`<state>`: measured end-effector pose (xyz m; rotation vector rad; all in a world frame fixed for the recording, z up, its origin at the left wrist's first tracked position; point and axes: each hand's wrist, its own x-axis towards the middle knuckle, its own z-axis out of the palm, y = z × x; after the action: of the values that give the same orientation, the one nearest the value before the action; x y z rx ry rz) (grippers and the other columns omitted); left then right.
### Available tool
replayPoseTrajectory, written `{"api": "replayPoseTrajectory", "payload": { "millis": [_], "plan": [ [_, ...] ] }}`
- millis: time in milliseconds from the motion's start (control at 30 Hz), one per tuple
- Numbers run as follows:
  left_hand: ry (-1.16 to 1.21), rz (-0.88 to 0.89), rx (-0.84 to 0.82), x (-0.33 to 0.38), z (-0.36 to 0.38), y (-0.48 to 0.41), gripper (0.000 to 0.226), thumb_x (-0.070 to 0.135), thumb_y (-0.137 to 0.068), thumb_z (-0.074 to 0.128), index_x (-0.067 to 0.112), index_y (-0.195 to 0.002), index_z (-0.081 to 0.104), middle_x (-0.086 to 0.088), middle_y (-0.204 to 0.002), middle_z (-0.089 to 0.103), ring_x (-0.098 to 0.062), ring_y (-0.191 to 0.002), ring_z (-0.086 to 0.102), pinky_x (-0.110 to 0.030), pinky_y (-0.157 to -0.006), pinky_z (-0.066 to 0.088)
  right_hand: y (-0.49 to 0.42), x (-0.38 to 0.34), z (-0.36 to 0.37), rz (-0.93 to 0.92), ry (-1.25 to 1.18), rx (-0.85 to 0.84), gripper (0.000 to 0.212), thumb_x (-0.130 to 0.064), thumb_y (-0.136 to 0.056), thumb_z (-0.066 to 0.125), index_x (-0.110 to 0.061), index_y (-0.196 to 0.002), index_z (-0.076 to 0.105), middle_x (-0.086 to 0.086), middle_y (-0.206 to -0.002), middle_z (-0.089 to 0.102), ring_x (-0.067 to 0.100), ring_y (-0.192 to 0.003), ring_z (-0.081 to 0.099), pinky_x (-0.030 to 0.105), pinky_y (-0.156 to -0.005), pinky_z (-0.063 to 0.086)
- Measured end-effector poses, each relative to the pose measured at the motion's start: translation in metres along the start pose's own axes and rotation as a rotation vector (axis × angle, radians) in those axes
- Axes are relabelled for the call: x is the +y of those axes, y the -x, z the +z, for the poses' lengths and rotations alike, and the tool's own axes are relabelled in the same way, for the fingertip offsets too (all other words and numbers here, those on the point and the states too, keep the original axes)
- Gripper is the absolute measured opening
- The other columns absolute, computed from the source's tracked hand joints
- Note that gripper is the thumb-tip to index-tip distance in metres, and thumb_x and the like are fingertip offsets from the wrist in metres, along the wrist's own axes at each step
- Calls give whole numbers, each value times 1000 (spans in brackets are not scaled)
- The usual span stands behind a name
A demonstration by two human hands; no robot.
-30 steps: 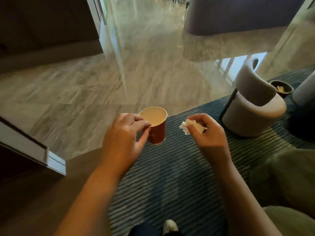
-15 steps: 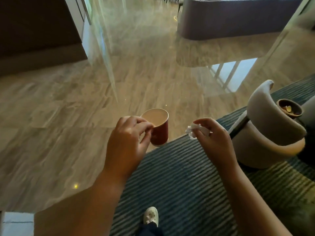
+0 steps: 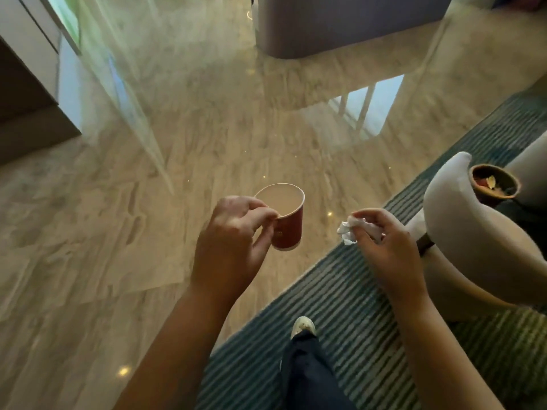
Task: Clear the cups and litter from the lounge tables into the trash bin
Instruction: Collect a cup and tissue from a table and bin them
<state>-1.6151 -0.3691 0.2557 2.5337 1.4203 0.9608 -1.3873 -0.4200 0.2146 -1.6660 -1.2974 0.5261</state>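
while the left hand (image 3: 233, 244) pinches the rim of a red paper cup (image 3: 286, 219), held upright over the marble floor (image 3: 118, 217), the right hand (image 3: 384, 247) grips a crumpled white tissue (image 3: 347, 232) above the striped carpet's (image 3: 340, 321) edge, near a beige armchair (image 3: 473, 247).

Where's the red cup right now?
Head view, centre: the red cup is held upright at its rim by the left hand above the marble floor, just left of the crumpled tissue in the right hand.
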Motion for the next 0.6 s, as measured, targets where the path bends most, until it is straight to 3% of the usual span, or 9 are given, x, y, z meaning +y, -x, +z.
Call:
{"api": "replayPoseTrajectory", "payload": {
  "millis": [233, 467, 600],
  "plan": [
    [32, 101, -40, -17, 82, -188, 13, 21, -83, 65, 15, -94, 70, 2, -96, 64, -16, -97, 52, -23, -75, 41, -195, 34, -15, 42, 45, 172, 15, -30, -89, 61, -24, -103, 62, -9, -96, 66, 2, -90, 62, 15, -78, 50],
    [97, 137, -63, -53, 178, -342, 13, 22, -83, 65, 16, -94, 71, 4, -96, 64, -17, -99, 54, -22, -76, 40, -347, 77, -13, 86, 80, 197, 17, -23, -90, 62, -18, -105, 63, -4, -100, 66, 8, -94, 62, 30, -84, 53],
    [172, 228, -77, -70, 251, -449, 9, 20, -84, 67, 16, -90, 71, 4, -94, 65, -18, -96, 54, -26, -75, 45, -448, 114, -24, 149, 79, 295, 16, -21, -88, 64, -17, -103, 65, -3, -97, 67, 10, -92, 64, 25, -80, 53]
  ]
}}
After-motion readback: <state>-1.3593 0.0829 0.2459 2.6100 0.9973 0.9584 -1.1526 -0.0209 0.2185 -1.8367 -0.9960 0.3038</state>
